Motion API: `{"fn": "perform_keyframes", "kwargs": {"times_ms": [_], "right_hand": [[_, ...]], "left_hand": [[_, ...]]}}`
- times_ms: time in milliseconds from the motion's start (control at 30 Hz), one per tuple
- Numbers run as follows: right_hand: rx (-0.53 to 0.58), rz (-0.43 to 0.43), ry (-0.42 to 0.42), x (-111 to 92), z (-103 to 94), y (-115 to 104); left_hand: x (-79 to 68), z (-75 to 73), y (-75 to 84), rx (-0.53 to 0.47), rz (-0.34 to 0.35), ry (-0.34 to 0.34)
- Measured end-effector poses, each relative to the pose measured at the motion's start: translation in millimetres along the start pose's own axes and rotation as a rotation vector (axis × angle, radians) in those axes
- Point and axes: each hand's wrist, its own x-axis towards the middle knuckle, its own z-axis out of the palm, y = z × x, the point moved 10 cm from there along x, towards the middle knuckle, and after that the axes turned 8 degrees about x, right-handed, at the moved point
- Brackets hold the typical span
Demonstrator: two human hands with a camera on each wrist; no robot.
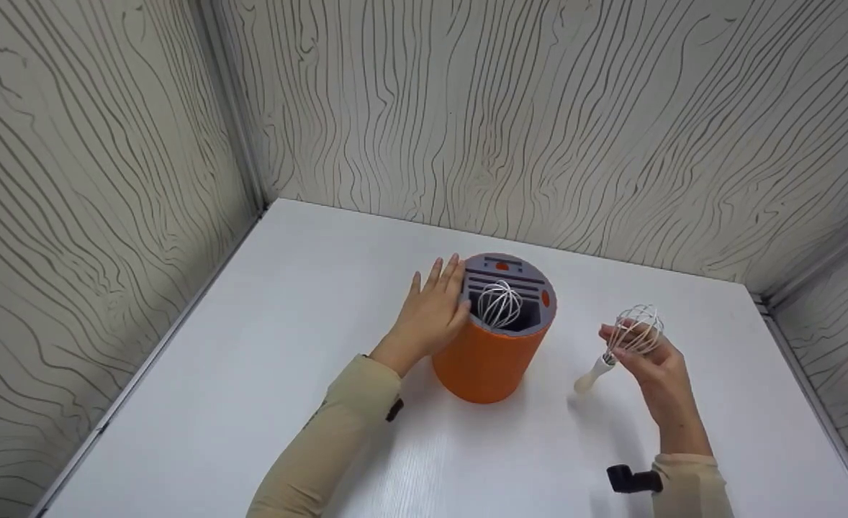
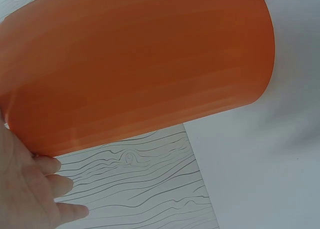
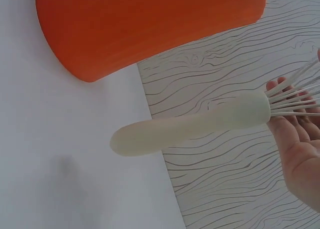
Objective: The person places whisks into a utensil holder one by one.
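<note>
An orange utensil holder with a grey slotted top stands on the white table. A wire whisk sits in its large compartment, only the wire loops showing. My left hand rests against the left side of the holder at the rim, fingers extended and thumb along the near edge. To the right of the holder, my right hand pinches a second whisk by its wires. This whisk is tilted above the table, its cream handle pointing down and toward the holder.
The white table meets pale wood-grain panels at the back and sides. In the holder's top are narrow slots and two small orange spots. A black wrist mount sticks out from the right sleeve.
</note>
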Motion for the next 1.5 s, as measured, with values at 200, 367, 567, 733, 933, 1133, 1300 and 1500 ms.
{"fn": "perform_keyframes", "kwargs": {"times_ms": [200,367,567,733,933,1133,1300,1500], "right_hand": [[0.021,-0.004,-0.019,2.1,7.5,-2.7],[-0.005,-0.009,-0.026,4.0,12.5,-4.5],[-0.026,-0.022,-0.03,6.5,15.7,-9.1],[-0.028,-0.035,-0.024,8.8,18.6,-14.3],[-0.02,-0.033,-0.024,10.1,22.2,-17.0],[-0.044,-0.05,-0.038,10.5,27.0,-20.7],[-0.02,-0.082,-0.079,11.1,33.2,-25.9],[0.017,-0.095,-0.119,13.9,41.0,-30.8]], "left_hand": [[-0.2,1.0,-0.4,-0.008,-0.009,-0.01],[-0.7,0.2,-0.7,-0.012,-0.012,-0.008],[-0.7,-0.4,-0.4,-0.011,-0.005,0.001],[-0.7,-1.5,0.3,-0.004,0.004,0.014],[-0.1,-1.4,-0.1,-0.009,0.0,0.016],[-0.1,-1.2,0.1,-0.013,-0.002,0.018],[0.5,-0.3,-0.4,-0.013,-0.006,0.019],[0.3,-1.1,-0.8,-0.009,-0.009,0.022]]}}
